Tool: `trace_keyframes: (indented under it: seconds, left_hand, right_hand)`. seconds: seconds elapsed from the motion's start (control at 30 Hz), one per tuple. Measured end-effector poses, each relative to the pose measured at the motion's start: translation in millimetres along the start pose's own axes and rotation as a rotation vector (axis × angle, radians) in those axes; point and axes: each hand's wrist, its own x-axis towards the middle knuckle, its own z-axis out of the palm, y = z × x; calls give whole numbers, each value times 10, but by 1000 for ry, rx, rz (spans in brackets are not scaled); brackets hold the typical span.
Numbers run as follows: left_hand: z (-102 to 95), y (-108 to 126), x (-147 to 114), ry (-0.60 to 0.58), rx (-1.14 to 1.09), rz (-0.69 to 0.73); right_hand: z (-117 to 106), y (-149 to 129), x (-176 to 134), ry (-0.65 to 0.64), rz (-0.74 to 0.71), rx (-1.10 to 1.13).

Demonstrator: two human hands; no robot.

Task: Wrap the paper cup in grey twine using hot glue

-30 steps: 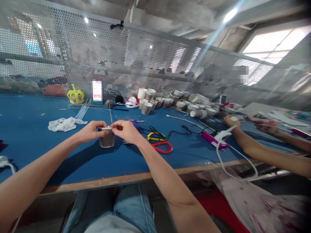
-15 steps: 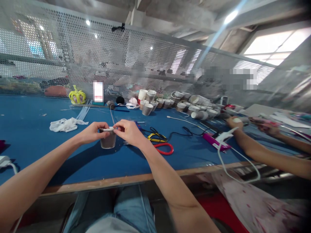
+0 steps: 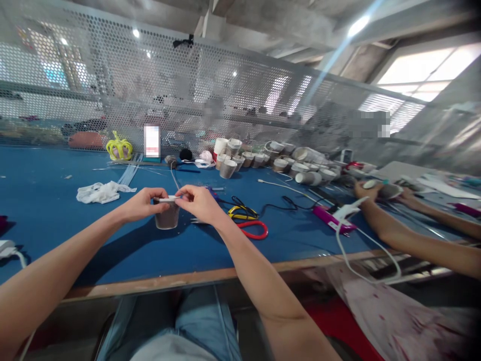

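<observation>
A small grey-brown cup (image 3: 167, 218) with a white rim stands on the blue tabletop in front of me. My left hand (image 3: 152, 201) is closed on the left side of its rim, thumb in front and fingers behind. At the right side of the rim, my right hand (image 3: 193, 200) is pinched on a thin pale cord (image 3: 175, 179), fingertips against the cup. That cord leads back to a small grey-brown ball (image 3: 171, 161). Just right of my right hand lie red-handled scissors (image 3: 257, 230) and a yellow-handled tool (image 3: 240, 213).
Many similar cups (image 3: 227, 169) are heaped along the mesh partition (image 3: 240, 95). A purple glue gun (image 3: 330, 219) with a white cable lies to the right, near a co-worker's hands (image 3: 366, 191). White cloth (image 3: 101, 192), a phone (image 3: 152, 141) and a yellow woven piece (image 3: 119, 149) are leftward.
My hands and the cup stay almost where they were. On the right, the co-worker's hands have shifted, and the cup they hold has turned and shows more plainly.
</observation>
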Motion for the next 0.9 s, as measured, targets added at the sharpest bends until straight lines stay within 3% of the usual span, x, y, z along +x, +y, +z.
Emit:
trace_keyframes:
  seconds: [0.7,0.9]
  left_hand:
    - [14,95,-32,37,102,15]
    - [12,95,-34,2,22,0]
  right_hand:
    - [21,-61,-19,-18,-43,-53]
    - [-26,-16,72,53,-12,119]
